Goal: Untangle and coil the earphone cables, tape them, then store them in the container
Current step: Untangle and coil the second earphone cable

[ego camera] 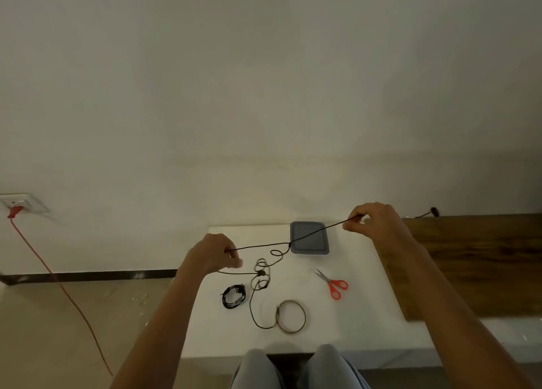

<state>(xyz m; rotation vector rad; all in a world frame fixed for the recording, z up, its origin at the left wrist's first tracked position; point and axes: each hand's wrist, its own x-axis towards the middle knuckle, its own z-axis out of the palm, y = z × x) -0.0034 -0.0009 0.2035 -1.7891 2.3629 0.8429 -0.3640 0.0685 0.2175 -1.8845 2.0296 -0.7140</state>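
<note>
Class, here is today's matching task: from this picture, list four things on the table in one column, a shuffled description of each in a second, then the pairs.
1 scissors
2 container
3 tape roll
4 long cable

a pulled taut between left hand and right hand
b grey, farthest from the person
c red handles
d ring, nearest the person

Pairs: 1-c, 2-b, 3-d, 4-a

Black earphone cable (311, 234), grey-blue container (309, 239), red-handled scissors (334, 286), white table (360, 315).
</note>
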